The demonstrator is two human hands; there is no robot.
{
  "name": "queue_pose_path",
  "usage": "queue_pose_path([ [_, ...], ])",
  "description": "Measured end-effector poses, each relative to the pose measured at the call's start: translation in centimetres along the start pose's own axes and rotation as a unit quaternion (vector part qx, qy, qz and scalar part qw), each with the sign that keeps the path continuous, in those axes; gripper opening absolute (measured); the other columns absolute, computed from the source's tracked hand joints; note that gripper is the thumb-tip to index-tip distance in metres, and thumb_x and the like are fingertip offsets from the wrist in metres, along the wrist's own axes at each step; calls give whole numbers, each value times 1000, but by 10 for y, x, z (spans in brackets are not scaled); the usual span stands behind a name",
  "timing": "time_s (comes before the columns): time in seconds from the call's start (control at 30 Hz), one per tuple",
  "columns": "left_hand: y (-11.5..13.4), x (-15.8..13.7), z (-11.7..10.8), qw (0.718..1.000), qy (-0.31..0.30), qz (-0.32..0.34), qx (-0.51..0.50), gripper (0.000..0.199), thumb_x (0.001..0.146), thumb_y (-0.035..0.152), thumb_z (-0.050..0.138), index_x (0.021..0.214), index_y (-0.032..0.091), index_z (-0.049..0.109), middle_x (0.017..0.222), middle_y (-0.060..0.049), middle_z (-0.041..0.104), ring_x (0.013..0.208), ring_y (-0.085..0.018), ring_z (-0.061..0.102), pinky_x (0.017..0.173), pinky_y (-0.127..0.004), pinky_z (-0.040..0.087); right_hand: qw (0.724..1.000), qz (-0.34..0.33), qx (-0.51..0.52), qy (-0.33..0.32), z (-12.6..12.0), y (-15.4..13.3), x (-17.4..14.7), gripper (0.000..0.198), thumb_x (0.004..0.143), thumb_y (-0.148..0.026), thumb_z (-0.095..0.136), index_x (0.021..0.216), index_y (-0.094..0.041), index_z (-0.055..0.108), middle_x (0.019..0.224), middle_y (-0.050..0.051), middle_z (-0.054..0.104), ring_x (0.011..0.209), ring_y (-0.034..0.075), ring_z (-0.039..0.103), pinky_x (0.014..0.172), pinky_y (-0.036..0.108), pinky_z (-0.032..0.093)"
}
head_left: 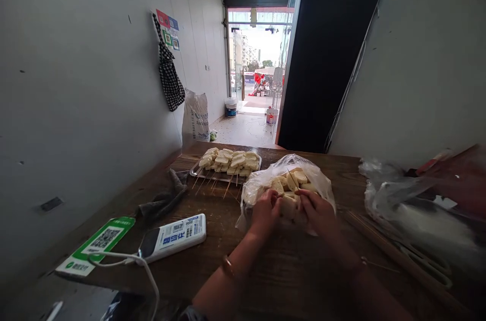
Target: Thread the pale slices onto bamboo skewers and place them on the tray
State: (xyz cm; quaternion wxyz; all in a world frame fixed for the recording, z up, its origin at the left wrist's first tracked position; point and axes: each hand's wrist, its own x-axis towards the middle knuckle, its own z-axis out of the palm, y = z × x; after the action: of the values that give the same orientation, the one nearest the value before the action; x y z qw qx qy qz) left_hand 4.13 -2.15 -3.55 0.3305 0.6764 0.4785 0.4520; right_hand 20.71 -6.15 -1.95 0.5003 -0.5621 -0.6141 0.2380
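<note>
In the head view, a clear plastic bag (252, 187) lies opened on the table, filled with pale, thick, bread-like slices (301, 177). My left hand (268, 203) is at the bag's left side, fingers curled against the edge of a pale slice (289, 204). My right hand (314, 208) is over the bag's right side. Its thumb and finger pinch a thin wooden skewer (292, 177), which slants up and left over the slices. Whether the skewer pierces any slice, I cannot tell.
Behind and left of the bag, a metal tray (195, 171) bears skewered slices, sticks facing me. A dark cloth (167, 192), a white power bank (174, 237) with a cable and a green QR card (100, 242) are at left. Scissors (429, 265), a wooden rod (395, 250) and plastic bags (413, 199) lie right.
</note>
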Motion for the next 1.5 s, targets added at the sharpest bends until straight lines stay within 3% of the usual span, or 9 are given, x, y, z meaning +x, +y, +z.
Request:
queue_pose_path([
  [0.1, 2, -3, 1, 987, -23, 27, 159, 16, 83, 27, 55, 94, 17, 59, 96, -11, 65, 92, -26, 60, 81, -38, 43, 981, 70, 172, -56, 1, -5, 16, 34, 89, -48, 50, 104, -20, 62, 62, -2, 63, 43, 13, 53, 42, 25, 40],
  [0.2, 4, -5, 3, 980, -45, 26, 192, 16, 83, 26, 56, 96, 17, 58, 99, -11, 65, 93, -25, 60, 80, -36, 43, 965, 79, 233, -93, 5, 1, 21, 31, 87, -47, 56, 98, -19, 62, 60, -4, 60, 47, 11, 53, 47, 23, 41],
  [0.5, 5, -3, 15, 992, -38, -8, 119, 31, 73, 17, 63, 103, 21, 58, 88, -1, 63, 75, -17, 55, 69, -29, 40, 956, 97, 263, -91, -3, 14, 17, 30, 85, -47, 58, 94, -19, 63, 63, -3, 60, 49, 11, 51, 49, 24, 40],
  [0.73, -3, 2, 18, 998, -32, -10, 61, 14, 63, 15, 68, 75, 16, 60, 69, 3, 52, 64, -12, 46, 61, -25, 35, 966, 81, 241, -49, -2, 24, 19, 29, 80, -44, 64, 90, -17, 70, 68, 0, 61, 60, 13, 51, 56, 25, 39],
  [1.0, 10, 2, 6, 998, -25, -14, -47, 18, 59, 17, 70, 73, 16, 58, 70, 2, 55, 65, -12, 48, 61, -24, 38, 955, 135, 259, -44, -10, 7, 13, 27, 77, -42, 64, 88, -18, 70, 56, -5, 44, 47, 8, 34, 42, 21, 25],
  [1.07, 13, 3, 1, 989, -43, -35, -141, 23, 62, 23, 72, 80, 16, 59, 73, 1, 60, 66, -12, 52, 61, -24, 40, 953, 147, 260, -50, -10, 1, 10, 32, 77, -41, 63, 98, -18, 69, 56, -5, 44, 45, 8, 32, 40, 21, 24],
  [1.2, 15, 3, -9, 939, -52, -99, -324, 41, 66, 37, 77, 96, 16, 60, 73, -1, 65, 63, -13, 57, 59, -24, 43, 963, 131, 232, -46, -8, -6, 5, 40, 78, -40, 61, 112, -20, 68, 60, -4, 48, 45, 9, 35, 41, 21, 28],
  [1.4, 12, 7, -18, 891, 2, -141, -433, 58, 63, 35, 84, 113, 14, 63, 99, -9, 72, 80, -17, 66, 72, -26, 50, 985, 76, 146, -42, -3, -12, 1, 36, 81, -44, 58, 105, -22, 73, 68, 1, 60, 55, 13, 48, 48, 24, 38],
  [1.5, 13, 9, -19, 865, -3, -159, -477, 54, 63, 33, 85, 109, 12, 66, 97, -10, 73, 77, -16, 66, 71, -25, 51, 987, 70, 133, -59, 0, -13, 0, 37, 82, -47, 58, 104, -22, 74, 63, 1, 60, 52, 15, 48, 46, 25, 39],
])
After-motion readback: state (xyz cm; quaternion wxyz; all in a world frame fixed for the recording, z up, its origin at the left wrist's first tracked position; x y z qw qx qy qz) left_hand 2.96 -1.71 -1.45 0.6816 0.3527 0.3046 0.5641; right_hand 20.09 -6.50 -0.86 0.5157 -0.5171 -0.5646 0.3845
